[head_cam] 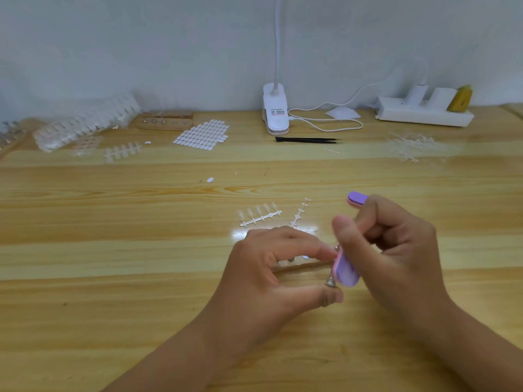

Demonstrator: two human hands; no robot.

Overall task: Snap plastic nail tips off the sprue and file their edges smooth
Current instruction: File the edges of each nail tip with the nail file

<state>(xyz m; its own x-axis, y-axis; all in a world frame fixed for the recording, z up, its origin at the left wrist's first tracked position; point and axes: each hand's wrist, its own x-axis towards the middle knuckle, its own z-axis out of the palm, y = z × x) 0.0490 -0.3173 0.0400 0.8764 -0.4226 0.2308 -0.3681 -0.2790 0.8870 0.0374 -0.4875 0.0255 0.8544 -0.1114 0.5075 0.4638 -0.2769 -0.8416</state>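
Left hand (271, 267): we see it low at the centre, thumb and forefinger curled to pinch a small metal holder (330, 282) just above the table (141, 250)
Right hand (396, 244): fingers and thumb wrapped round a purple nail file (346, 271), whose far end pokes out above the knuckles
Nail file: tilted, its lower end touching the top of the metal holder between our two hands
Nail tip being filed: too small and too hidden for us to make out
Sprue (260, 216): flat on the table just beyond the left hand, five clear tips still attached in a row
Bare sprue (300, 212): beside it to the right, lying at an angle
Far edge: black tweezers (307, 140) in front of a white clip lamp (275, 114), with a sheet of white tabs (201, 134) to their left
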